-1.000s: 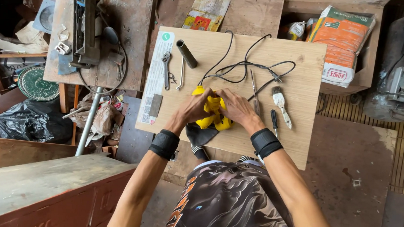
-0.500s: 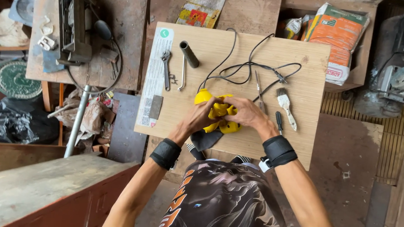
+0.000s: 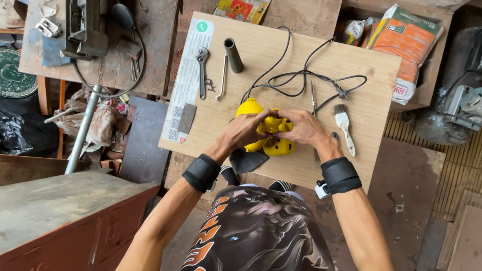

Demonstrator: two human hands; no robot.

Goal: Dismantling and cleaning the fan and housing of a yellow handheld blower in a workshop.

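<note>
Both hands close around a yellow plastic tool housing [image 3: 268,133] at the near middle of a light wooden board [image 3: 370,71]. My left hand [image 3: 245,131] grips its left side, my right hand [image 3: 305,128] its right side. A black cable [image 3: 301,77] runs from the housing toward the far edge of the board. A dark flat piece [image 3: 247,160] lies just under the housing near the board's front edge. Both wrists wear black bands.
On the board lie a wrench [image 3: 202,70], a dark metal tube [image 3: 233,54], a thin hex key [image 3: 222,83], a small brush [image 3: 343,125] and a long paper strip [image 3: 188,75]. An orange bag [image 3: 405,45] stands at the far right, a wooden bench [image 3: 38,212] near left.
Both hands have drawn closer together on the yellow housing and turned it slightly. The view has shifted a little; other things on the board lie as before.
</note>
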